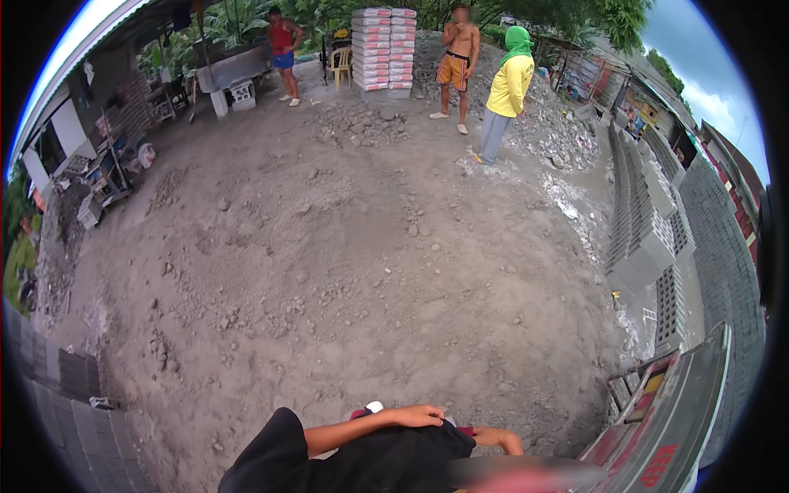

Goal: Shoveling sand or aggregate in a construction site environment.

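Note:
My left hand [421,416] lies across the front of my black shirt [386,458]. Its fingers rest over the cloth, stretched rather than balled, and no object shows in it. My right forearm [499,440] bends in toward my waist; the shirt hides that hand's fingers. A blurred patch covers part of the right side of my body. Below the left hand, bits of maroon shorts [359,414] and a white shoe [375,407] show. Grey, pebbly ground [345,287] spreads out in front of me.
Grey hollow blocks [645,256] are stacked along the right, with a red and grey panel [657,423] nearer. Stacked cement bags [371,49] stand far off beside a yellow chair [340,66]. Three people, one in a yellow top [507,86], stand around the far side. Block stacks [74,427] line the lower left.

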Demonstrator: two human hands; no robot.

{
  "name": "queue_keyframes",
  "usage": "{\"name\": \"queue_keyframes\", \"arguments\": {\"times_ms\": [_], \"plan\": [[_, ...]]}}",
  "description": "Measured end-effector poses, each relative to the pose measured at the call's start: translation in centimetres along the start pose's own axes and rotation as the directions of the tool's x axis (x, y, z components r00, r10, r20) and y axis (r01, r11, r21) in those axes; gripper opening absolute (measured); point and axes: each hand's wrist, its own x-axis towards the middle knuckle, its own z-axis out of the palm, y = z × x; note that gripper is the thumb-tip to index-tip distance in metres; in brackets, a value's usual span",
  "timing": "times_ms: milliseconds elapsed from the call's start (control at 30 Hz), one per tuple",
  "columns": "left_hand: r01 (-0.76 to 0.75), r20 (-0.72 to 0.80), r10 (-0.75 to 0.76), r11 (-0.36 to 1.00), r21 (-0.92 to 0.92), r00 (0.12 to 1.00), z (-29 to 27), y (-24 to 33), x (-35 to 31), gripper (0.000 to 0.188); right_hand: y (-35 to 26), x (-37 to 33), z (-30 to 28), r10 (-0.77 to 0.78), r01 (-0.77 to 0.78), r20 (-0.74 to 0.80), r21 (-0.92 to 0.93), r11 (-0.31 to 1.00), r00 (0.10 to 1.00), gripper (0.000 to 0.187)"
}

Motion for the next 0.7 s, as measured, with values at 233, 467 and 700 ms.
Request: {"name": "queue_keyframes", "arguments": {"times_ms": [233,467,700], "plan": [[-0.075,0.007,0.075,0.997,-0.007,0.997,-1.2,1.1,-0.5,0.034,-16.5,-15.0,-6.7,0.047,-0.142,-0.578,-0.121,0.982,0.815,0.025],[-0.643,-0.384,0.592,0.766,-0.008,0.709,-8.7,19.1,0.2,0.083,-30.6,-17.4,-12.5,-0.74,0.686,-0.589,-0.391,0.613,0.326,0.036],[-0.701,-0.383,0.641,0.713,-0.024,0.665,-4.8,25.1,3.8,0.074,-27.6,-22.1,-9.6,-0.713,0.736,-0.65,-0.342,0.584,0.263,0.053]]}}
